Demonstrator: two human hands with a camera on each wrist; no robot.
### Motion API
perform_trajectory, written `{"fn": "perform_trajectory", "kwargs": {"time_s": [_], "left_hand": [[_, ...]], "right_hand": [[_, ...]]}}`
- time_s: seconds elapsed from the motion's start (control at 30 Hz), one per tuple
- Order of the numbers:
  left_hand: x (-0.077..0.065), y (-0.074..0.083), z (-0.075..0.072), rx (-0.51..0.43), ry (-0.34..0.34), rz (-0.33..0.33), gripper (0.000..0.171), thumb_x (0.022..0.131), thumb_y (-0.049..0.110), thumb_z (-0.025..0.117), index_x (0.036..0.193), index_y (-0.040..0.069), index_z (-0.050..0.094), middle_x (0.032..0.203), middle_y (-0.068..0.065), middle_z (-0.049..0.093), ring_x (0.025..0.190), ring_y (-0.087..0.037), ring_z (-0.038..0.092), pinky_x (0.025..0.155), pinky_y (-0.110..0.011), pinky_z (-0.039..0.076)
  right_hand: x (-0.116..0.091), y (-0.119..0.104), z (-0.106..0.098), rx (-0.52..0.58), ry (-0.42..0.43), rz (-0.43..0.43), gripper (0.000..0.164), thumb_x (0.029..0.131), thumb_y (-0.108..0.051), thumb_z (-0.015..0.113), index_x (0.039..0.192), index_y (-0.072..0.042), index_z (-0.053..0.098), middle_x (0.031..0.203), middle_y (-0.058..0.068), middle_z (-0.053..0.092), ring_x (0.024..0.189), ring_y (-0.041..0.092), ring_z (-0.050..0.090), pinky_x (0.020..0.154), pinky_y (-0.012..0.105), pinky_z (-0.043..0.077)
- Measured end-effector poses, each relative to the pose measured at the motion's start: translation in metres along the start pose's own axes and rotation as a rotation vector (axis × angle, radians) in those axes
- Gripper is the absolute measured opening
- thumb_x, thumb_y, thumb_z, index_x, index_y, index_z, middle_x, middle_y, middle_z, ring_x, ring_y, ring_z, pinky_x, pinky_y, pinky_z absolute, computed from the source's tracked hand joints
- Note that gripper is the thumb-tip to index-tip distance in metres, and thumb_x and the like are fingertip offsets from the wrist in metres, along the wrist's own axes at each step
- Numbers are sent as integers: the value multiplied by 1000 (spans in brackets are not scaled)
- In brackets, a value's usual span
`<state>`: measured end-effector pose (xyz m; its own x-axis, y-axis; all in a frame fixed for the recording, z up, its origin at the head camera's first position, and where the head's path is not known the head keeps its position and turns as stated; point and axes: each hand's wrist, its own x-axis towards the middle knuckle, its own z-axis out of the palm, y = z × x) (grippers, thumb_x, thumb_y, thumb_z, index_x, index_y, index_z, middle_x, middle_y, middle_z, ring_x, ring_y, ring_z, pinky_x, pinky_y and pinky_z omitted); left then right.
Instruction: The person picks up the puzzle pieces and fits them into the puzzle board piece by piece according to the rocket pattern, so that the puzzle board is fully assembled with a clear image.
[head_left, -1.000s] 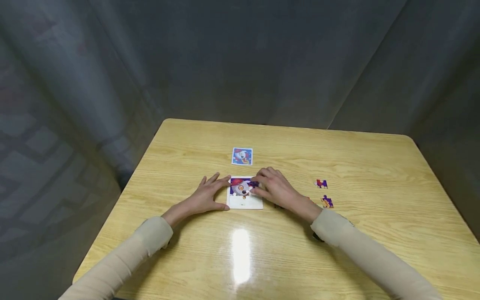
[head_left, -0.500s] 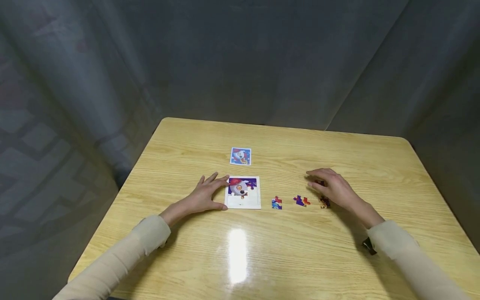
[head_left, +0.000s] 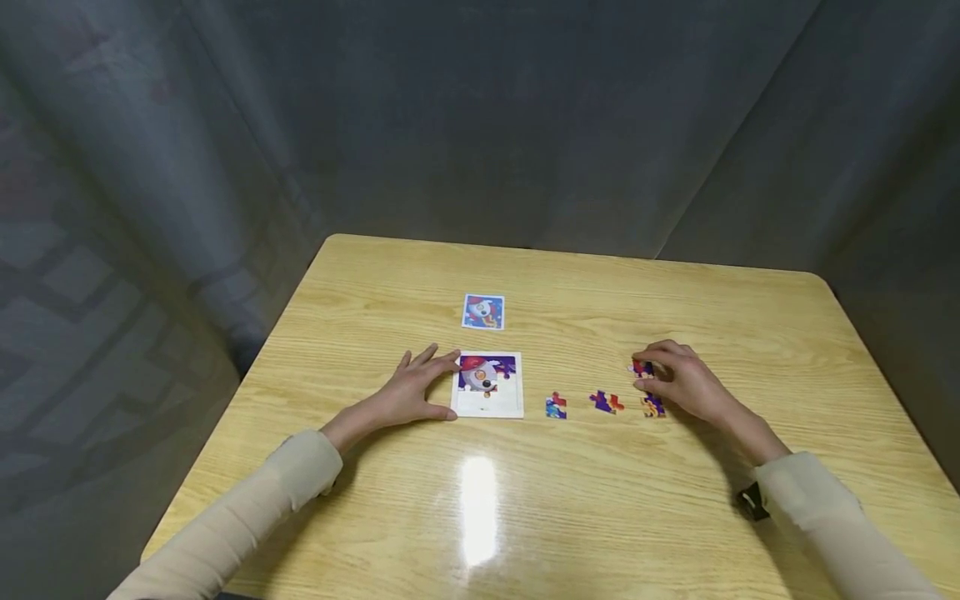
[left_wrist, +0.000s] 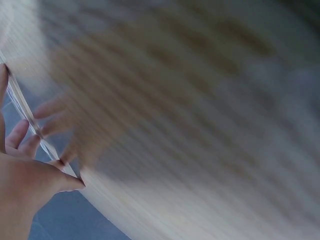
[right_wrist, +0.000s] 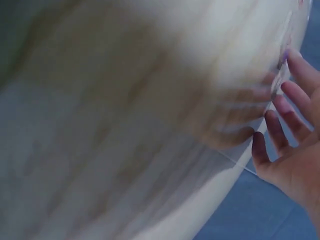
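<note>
Okay, your left hand (head_left: 408,393) is spread wide, thumb and index finger set apart along the left edge of the puzzle board (head_left: 491,407), touching it. The board lies flat near the middle of the wooden table (head_left: 570,517); its upper part carries a red, grey and purple print, its lower part bare white.

Your right hand (head_left: 692,385) is down at the red-and-purple piece (head_left: 643,367), well right of the board, thumb and index narrowed around it. Can't tell if you're gripping it; the right wrist view doesn't settle that.

3 more pieces lie around: the orange-and-purple piece (head_left: 653,407) just below that hand, the purple-and-orange piece (head_left: 602,402) to its left, and the blue-and-red piece (head_left: 557,407) nearest the board. Beyond the board sits 1 picture card (head_left: 483,312). You've got light sleeves (head_left: 251,507); dark grey curtain (head_left: 510,133) behind the table.
</note>
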<state>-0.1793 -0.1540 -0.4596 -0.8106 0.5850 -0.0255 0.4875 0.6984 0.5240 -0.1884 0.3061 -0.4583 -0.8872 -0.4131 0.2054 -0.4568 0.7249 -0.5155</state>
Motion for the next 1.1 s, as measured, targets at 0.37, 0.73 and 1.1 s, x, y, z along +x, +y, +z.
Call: {"fn": "perform_trajectory", "kwargs": {"time_s": [0.37,0.73,1.1], "left_hand": [[1,0,-2,7,12,-3,73,78,43,78,138,13,48,156,-5,30,145,-37,11,111,-66,1],[-1,1,-1,-1,4,-1,73,78,42,78,138,13,48,156,-6,31,145,-37,11,111,-66,1],[0,0,0,3,2,3,74,78,43,77,139,13,48,156,-5,30,145,-37,11,111,-66,1]], "right_hand": [[6,0,3,28,54,8,23,85,-9,74,105,0,68,102,14,58,89,27,48,72,36,34],[4,0,6,-13,35,12,24,86,-13,73,105,-1,66,96,9,60,81,19,47,67,32,39],[17,-4,8,-73,47,-5,22,84,-17,75,102,-6,68,94,3,61,84,18,50,69,36,42]]}}
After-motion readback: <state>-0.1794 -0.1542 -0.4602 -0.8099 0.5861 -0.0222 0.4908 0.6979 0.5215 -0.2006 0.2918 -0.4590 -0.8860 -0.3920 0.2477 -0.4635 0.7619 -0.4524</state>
